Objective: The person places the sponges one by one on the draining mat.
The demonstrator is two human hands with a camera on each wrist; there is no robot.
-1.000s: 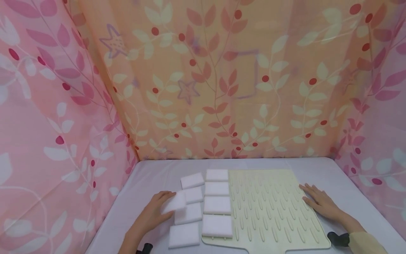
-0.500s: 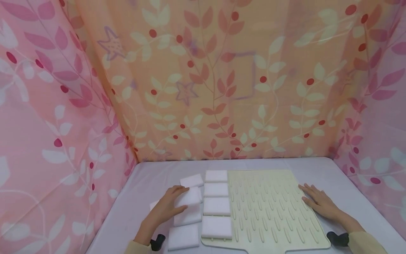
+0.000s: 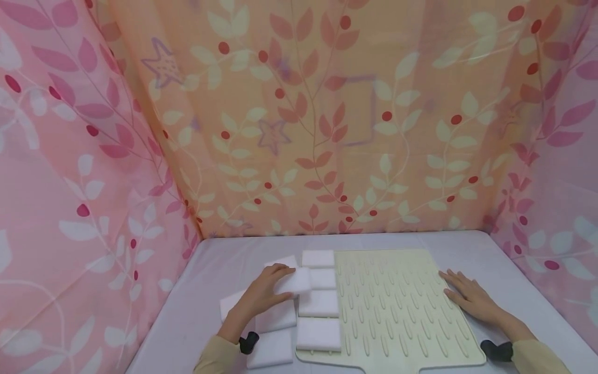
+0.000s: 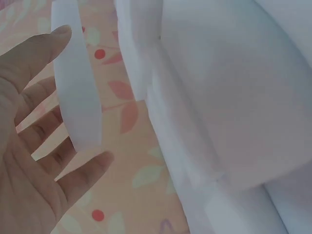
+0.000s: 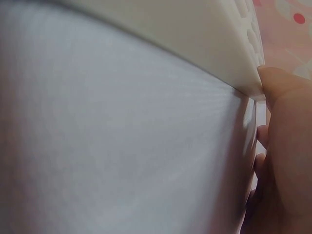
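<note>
My left hand pinches a white sponge between thumb and fingers. This sponge hangs over the left edge of a cream ridged board, partly covering the column of white sponges there. In the left wrist view the held sponge appears edge-on, the thumb on one face and the fingers on the other side. My right hand rests at the board's right edge with its fingers spread. The right wrist view shows the thumb touching the board's rim.
Several loose white sponges lie left of the board on the white-covered table, some partly behind my left hand and forearm. The board's handle points toward me. Patterned curtains enclose the back and both sides.
My left hand has moved right with the sponge, from above the loose sponges to the column on the board's left edge. My right hand stays at the board's right edge.
</note>
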